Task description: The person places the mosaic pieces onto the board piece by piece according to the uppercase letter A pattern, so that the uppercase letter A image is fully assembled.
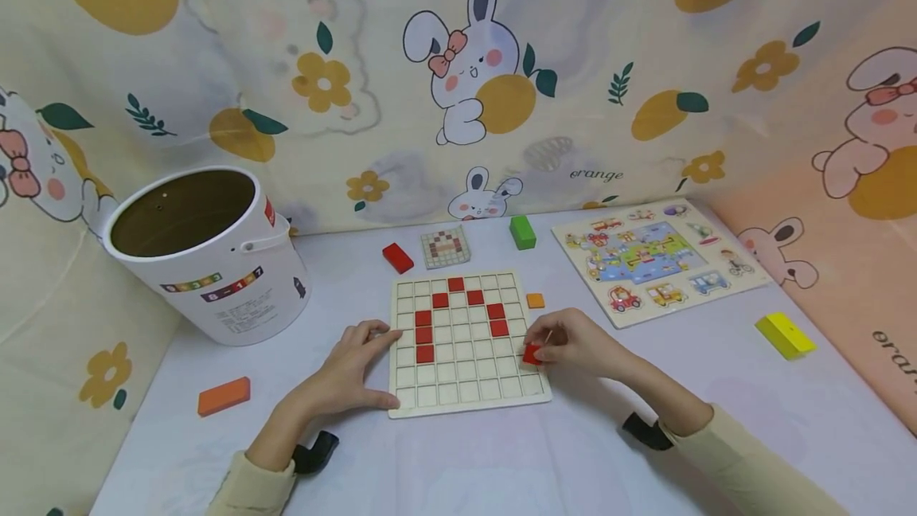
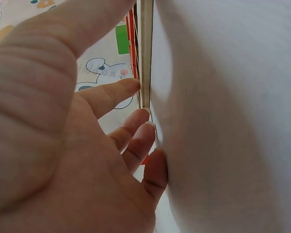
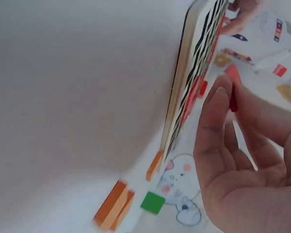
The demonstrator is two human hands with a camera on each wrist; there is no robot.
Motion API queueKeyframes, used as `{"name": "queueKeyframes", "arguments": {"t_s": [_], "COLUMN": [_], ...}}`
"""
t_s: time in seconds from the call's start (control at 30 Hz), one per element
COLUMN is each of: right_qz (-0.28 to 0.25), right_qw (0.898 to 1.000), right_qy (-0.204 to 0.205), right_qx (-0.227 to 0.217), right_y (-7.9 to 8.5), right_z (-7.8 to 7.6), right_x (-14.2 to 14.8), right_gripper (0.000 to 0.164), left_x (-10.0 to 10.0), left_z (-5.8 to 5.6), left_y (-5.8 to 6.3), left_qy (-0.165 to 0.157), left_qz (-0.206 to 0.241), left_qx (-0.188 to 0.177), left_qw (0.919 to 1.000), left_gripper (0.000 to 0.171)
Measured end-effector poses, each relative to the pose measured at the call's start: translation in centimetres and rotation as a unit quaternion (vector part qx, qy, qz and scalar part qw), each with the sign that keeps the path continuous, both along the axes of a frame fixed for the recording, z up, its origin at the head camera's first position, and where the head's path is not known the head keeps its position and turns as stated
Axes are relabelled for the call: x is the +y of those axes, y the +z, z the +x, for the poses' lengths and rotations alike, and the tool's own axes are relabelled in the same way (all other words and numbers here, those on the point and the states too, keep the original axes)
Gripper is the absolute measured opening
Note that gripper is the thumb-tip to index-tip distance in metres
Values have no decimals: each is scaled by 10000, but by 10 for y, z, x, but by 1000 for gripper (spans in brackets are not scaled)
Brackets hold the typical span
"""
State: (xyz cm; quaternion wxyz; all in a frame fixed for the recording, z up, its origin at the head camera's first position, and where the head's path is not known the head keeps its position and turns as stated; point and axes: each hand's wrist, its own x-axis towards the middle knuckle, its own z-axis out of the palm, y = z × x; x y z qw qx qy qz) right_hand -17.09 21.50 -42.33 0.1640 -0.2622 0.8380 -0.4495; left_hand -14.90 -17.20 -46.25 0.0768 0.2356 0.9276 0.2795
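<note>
A cream grid board (image 1: 466, 392) lies on the table with several red square tiles (image 1: 425, 353) set in an arch. My left hand (image 1: 351, 369) touches the board's left edge, its thumb and fingers spread along the rim. Between thumb and fingertips, my right hand (image 1: 576, 343) pinches a red tile (image 1: 531, 354) over the board's right edge. In the right wrist view the held tile (image 3: 234, 101) shows partly behind the fingers. Behind the board sits a small picture card (image 1: 446, 247) with a similar tile pattern.
Near the board lie a red block (image 1: 397, 258), a green block (image 1: 523, 232) and an orange tile (image 1: 535, 301). A white bucket (image 1: 243, 309) stands at left, with an orange block (image 1: 224, 396) before it. At right are a vehicle puzzle (image 1: 648, 261) and a yellow block (image 1: 786, 335).
</note>
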Motion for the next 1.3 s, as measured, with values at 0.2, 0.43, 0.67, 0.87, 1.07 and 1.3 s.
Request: {"name": "queueKeyframes", "arguments": {"t_s": [0.2,0.43,0.67,0.87,1.07,1.3], "right_qz": [168,647,947,1180,1202,1631], "right_qw": [9996,9967,9933,9892,9884,9794], "right_qy": [-23,-77,-100,-117,-141,-414], "right_qx": [236,484,648,863,919,1117], "right_y": [-4,-6,-4,-7,-9,-6], "right_z": [-25,-28,-25,-21,-20,-15], "right_x": [-28,-45,-46,-49,-51,-51], "right_gripper": [13,14,13,6,13,20], "left_x": [0,0,0,-1,-1,0], "left_z": [-1,0,1,0,-1,0], "left_y": [0,1,3,1,-1,-1], "left_qy": [-21,-8,-4,-5,22,-5], "left_qz": [5,-16,2,16,-6,23], "left_qx": [11,11,19,11,-19,1], "left_qw": [10000,10000,10000,10000,10000,10000], "left_gripper": [101,101,101,101,102,101]}}
